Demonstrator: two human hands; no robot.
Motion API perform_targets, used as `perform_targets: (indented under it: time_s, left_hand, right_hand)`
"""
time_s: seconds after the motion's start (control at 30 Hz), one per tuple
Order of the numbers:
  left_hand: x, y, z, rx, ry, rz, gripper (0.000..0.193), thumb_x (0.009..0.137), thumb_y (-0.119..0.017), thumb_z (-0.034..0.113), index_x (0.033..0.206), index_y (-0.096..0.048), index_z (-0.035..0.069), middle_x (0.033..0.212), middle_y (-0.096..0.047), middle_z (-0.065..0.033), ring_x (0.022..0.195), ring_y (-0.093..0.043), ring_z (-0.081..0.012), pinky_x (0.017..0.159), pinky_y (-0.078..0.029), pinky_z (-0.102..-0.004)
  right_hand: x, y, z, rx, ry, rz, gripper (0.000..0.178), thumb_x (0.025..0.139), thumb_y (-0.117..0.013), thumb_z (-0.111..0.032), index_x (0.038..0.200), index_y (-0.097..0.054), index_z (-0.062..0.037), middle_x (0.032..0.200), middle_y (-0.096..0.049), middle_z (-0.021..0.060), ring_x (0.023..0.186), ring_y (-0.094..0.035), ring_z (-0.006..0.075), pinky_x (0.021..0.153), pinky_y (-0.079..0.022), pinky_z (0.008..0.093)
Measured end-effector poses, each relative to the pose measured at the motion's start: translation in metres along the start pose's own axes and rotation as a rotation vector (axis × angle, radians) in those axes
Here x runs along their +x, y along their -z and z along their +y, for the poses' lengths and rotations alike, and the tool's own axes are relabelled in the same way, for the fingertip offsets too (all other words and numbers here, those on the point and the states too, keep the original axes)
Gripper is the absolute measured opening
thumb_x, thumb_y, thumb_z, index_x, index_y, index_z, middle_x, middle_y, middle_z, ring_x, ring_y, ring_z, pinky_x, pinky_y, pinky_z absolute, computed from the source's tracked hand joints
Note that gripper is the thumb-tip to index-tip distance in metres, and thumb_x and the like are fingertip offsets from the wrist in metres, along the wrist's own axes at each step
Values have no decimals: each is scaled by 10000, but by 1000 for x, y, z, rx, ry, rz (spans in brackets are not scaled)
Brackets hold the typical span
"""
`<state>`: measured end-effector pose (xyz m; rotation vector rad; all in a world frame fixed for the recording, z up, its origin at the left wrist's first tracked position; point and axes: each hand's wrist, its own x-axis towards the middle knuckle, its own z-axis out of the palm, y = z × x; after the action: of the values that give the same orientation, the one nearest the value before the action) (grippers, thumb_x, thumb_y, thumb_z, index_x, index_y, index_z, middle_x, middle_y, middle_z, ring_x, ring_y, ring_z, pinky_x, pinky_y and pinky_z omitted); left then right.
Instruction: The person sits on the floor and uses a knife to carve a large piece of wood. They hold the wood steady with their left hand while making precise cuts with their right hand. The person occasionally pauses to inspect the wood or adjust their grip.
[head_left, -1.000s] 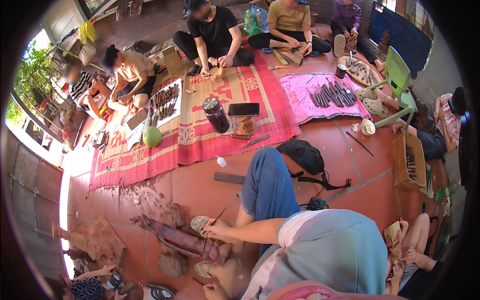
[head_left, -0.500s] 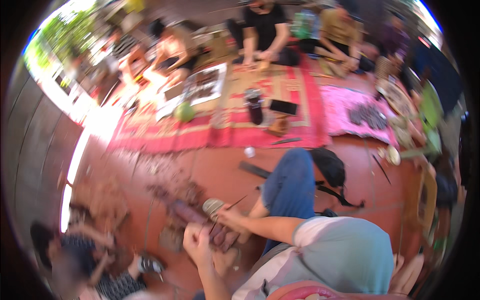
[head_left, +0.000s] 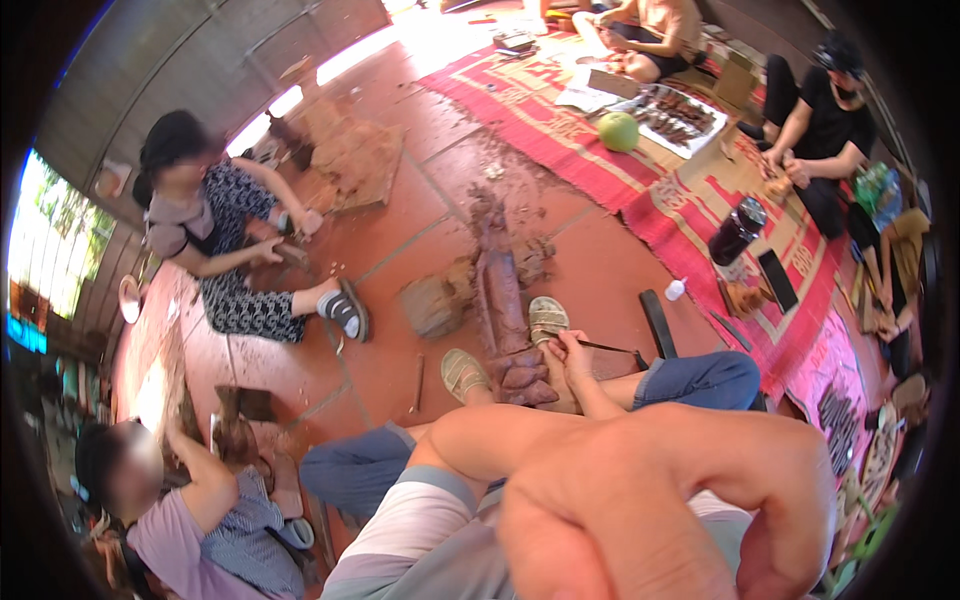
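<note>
A reddish-brown carved figure (head_left: 503, 300), apparently wood, lies lengthwise on the tiles between my feet, its near end a cluster of rounded lumps. My right hand (head_left: 573, 362) is beside that near end, closed round a thin dark rod-like tool (head_left: 612, 349) that points to the right, off the figure. Large in the foreground, my left hand (head_left: 650, 490) is lifted close to the camera with its fingers curled. Its fingertips run out of the picture, so anything inside them is hidden. It covers part of my lap and right forearm.
A rough wooden block (head_left: 432, 306) sits left of the figure, among shavings. A thin stick (head_left: 418, 382) and a dark flat bar (head_left: 656, 322) lie on the tiles. Two people sit at the left. A red mat (head_left: 590, 160) carries a green round fruit (head_left: 618, 131), a dark jar (head_left: 738, 230) and a phone (head_left: 776, 280).
The view has swung left, bringing the seated people there into fuller sight. My left hand has risen from beside the figure toward the camera. My right hand still grips the tool.
</note>
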<state>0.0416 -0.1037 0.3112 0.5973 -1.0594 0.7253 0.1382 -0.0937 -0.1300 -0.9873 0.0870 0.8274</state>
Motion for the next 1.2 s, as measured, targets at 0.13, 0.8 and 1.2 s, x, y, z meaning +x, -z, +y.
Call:
perform_targets:
  time_s: [0.13,0.8,1.2]
  left_hand:
    - [-15,-1,-13,4,0,12,403,919,-494,379,757,-675,56,784,-603,-104,699,-538,-217,632,-444,-335]
    - [-360,150,124,1975,1875,987,483,918,-468,409,1175,-390,8,1144,-514,-273,915,-607,-452,764,-505,-503]
    - [-365,152,125,2013,1824,987,497,905,-499,397,1171,-386,-7,1091,-520,-263,860,-629,-430,702,-528,-481]
  right_hand:
    - [-14,-25,4,66,-43,-52,126,866,-625,-86,807,-519,-51,781,-571,39,704,-602,139,641,-566,264]
    - [-20,-80,-30,-825,632,-391,146,733,-740,-54,750,-596,-34,913,-590,60,891,-569,173,802,-462,294]
    - [-3,-125,-59,-1237,713,-611,122,704,-706,-59,684,-594,-14,757,-592,83,724,-591,202,673,-477,303]
